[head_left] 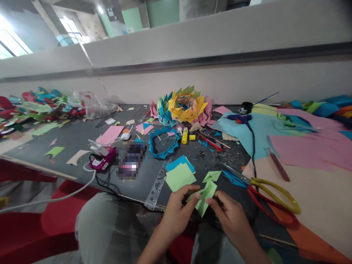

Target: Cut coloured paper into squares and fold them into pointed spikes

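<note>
My left hand [178, 212] and my right hand [231, 216] both pinch a folded light green paper piece [205, 196] just off the near edge of the dark table [82, 135]. Fingers of both hands are closed on it. A small stack of green and blue paper squares [180, 172] lies just beyond my left hand. Another folded green piece [212, 176] and a blue folded piece [233, 179] lie just beyond my right hand.
Large scissors with red and yellow handles [272, 200] lie to the right. A blue paper ring [162, 143], a multicoloured paper flower [184, 106], a glue stick [184, 135], a glue gun [242, 118], a clear ruler [156, 189], cables and big paper sheets [310, 146] cover the table.
</note>
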Action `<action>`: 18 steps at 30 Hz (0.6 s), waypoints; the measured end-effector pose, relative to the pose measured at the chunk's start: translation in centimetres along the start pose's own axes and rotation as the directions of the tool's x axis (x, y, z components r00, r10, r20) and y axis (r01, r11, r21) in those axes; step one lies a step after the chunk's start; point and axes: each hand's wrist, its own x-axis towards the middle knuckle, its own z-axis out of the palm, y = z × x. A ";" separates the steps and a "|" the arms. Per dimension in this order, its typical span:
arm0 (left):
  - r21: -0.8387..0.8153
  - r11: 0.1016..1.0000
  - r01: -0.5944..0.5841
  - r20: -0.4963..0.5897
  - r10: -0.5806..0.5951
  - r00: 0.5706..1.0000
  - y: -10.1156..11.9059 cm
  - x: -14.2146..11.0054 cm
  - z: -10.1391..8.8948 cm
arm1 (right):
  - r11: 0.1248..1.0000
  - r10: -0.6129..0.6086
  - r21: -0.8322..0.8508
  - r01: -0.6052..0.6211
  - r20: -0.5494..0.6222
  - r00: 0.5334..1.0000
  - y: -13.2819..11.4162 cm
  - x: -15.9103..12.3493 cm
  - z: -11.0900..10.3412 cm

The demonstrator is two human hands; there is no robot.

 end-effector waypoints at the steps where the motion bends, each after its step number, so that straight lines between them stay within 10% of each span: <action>1: 0.029 1.000 -0.008 -0.006 0.009 1.000 -0.1 0.0 -0.1 | 1.000 -0.005 -0.005 0.005 -0.013 1.000 0.0 0.0 0.0; 10: 0.259 0.966 -0.015 -0.079 0.036 0.996 0.1 0.7 -0.2 | 0.994 0.050 -0.098 -0.046 0.029 0.998 -0.1 0.1 -0.1; 18: 0.665 0.746 -0.018 -0.117 0.128 0.985 0.2 1.7 0.6 | 0.891 -0.008 -0.453 -0.032 -0.087 0.996 1.5 1.0 0.2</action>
